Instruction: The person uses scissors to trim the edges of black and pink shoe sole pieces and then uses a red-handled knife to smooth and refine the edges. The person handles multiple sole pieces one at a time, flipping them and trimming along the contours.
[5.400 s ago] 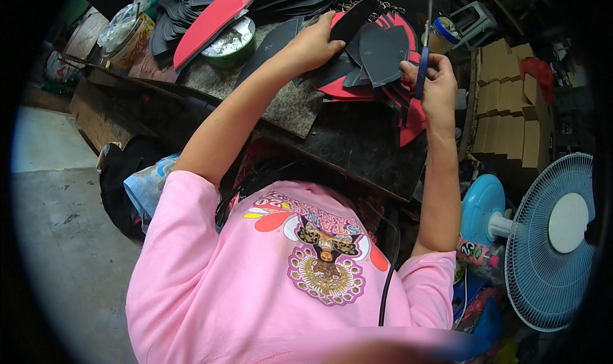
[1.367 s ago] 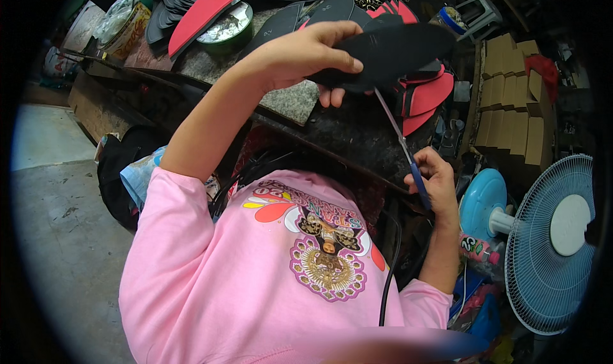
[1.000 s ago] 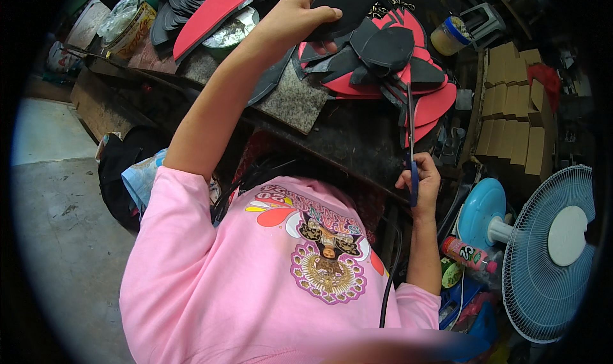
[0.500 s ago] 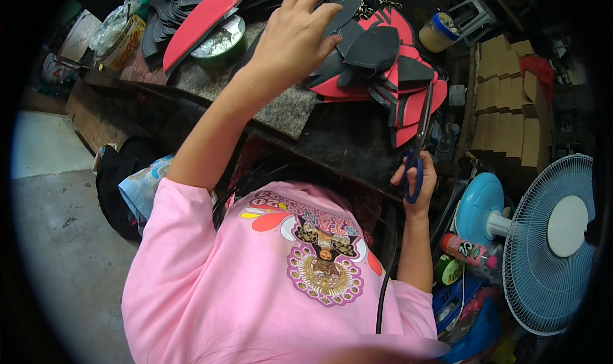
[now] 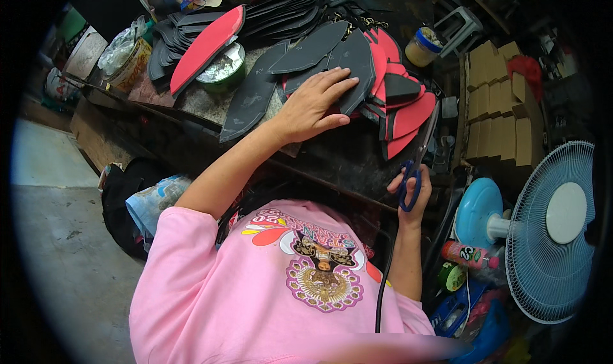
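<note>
My left hand point(image 5: 316, 104) rests with spread fingers on dark grey leaf-shaped sheet pieces point(image 5: 357, 64), its fingertips pointing right. Another long dark grey piece point(image 5: 248, 102) lies to the left of that wrist, over the table's near edge. Beside the fingers is a heap of red pieces point(image 5: 412, 116) with dark undersides. My right hand point(image 5: 416, 188) grips a pair of scissors point(image 5: 426, 146) by the blue handles. The blades point up and away, alongside the right edge of the heap, and look nearly together.
Behind are a stack of dark pieces point(image 5: 281, 19), a large red piece point(image 5: 207, 50) and a green-rimmed tub point(image 5: 223, 67). A blue-lidded jar point(image 5: 423, 47) stands at the back right. Cardboard boxes point(image 5: 491, 102), a fan point(image 5: 552, 230) and a bottle point(image 5: 468, 255) are at the right.
My left hand has come down and nearer onto the dark grey pieces. Long dark grey pieces now lie spread left of the red heap. The right hand still holds the scissors.
</note>
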`<control>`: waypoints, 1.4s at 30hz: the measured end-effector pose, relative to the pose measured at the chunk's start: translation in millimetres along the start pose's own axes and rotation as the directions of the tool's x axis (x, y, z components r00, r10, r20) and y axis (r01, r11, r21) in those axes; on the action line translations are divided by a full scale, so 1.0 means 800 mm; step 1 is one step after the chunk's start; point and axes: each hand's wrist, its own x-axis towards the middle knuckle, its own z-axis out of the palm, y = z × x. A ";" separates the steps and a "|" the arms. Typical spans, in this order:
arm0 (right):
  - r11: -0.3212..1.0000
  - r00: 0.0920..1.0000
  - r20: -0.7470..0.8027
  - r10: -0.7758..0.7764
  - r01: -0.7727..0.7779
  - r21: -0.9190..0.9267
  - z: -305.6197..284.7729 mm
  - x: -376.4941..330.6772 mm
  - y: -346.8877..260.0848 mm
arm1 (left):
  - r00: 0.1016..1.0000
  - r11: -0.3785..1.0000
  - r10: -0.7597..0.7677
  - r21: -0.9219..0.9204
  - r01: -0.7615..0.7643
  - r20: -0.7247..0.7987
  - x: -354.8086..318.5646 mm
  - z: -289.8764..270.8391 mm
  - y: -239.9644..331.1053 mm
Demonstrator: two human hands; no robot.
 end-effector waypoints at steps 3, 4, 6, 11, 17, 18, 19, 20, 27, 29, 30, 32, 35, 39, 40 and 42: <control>0.999 1.000 0.011 -0.023 0.023 0.046 -0.002 0.000 0.001 | 1.000 1.000 0.007 0.016 -0.007 -0.025 0.000 0.000 0.006; 0.997 0.999 0.014 -0.033 0.032 0.072 -0.003 0.000 0.001 | 1.000 1.000 -0.016 0.023 0.016 -0.018 0.000 0.000 0.008; 0.996 0.999 0.021 -0.041 0.039 0.076 -0.005 0.000 0.003 | 0.999 0.998 -0.043 0.041 0.044 -0.029 0.000 0.001 0.012; 0.994 0.997 -0.001 -0.072 0.072 0.079 -0.007 -0.001 0.008 | 0.986 0.997 -0.021 0.066 0.033 -0.165 -0.002 0.000 0.014; 0.989 0.994 0.014 -0.108 0.106 0.099 -0.007 -0.001 0.012 | 0.967 0.993 0.006 0.117 0.025 -0.255 -0.004 -0.002 0.018; 0.990 0.994 0.002 -0.107 0.107 0.095 -0.007 -0.002 0.012 | 0.966 0.992 0.010 0.124 0.023 -0.260 -0.004 -0.003 0.019; 0.988 0.992 -0.007 -0.125 0.125 0.089 -0.007 -0.001 0.012 | 0.963 0.990 0.023 0.144 0.016 -0.267 -0.004 -0.003 0.019; 0.987 0.991 -0.018 -0.131 0.132 0.088 -0.006 -0.002 0.012 | 0.960 0.990 0.028 0.142 0.012 -0.279 -0.005 -0.004 0.019; 0.984 0.987 -0.058 -0.152 0.157 0.084 -0.006 0.002 0.010 | 0.938 0.984 0.069 0.179 -0.008 -0.340 -0.005 -0.005 0.019; 0.986 0.987 -0.062 -0.146 0.150 0.073 -0.007 0.004 0.010 | 0.930 0.981 0.085 0.195 -0.014 -0.357 -0.003 -0.003 0.017; 0.987 0.987 -0.060 -0.147 0.151 0.060 -0.008 0.005 0.012 | 0.926 0.978 0.094 0.207 -0.018 -0.367 -0.003 -0.002 0.016; 0.988 0.987 -0.053 -0.149 0.151 0.043 -0.009 0.005 0.013 | 0.920 0.976 0.095 0.217 -0.010 -0.381 -0.003 -0.002 0.013; 0.987 0.988 -0.038 -0.151 0.152 0.042 -0.009 0.006 0.016 | 0.918 0.980 0.065 0.199 0.016 -0.392 -0.003 -0.001 0.012; 0.987 0.987 -0.027 -0.155 0.156 0.044 -0.009 0.007 0.017 | 0.923 0.988 0.001 0.141 0.057 -0.385 -0.006 -0.002 0.014; 0.986 0.987 -0.029 -0.158 0.159 0.039 -0.009 0.006 0.017 | 0.924 0.990 -0.010 0.126 0.063 -0.383 -0.007 -0.002 0.015; 0.988 0.988 -0.031 -0.151 0.152 0.041 -0.008 0.006 0.017 | 0.928 0.990 -0.024 0.123 0.075 -0.372 -0.007 -0.003 0.017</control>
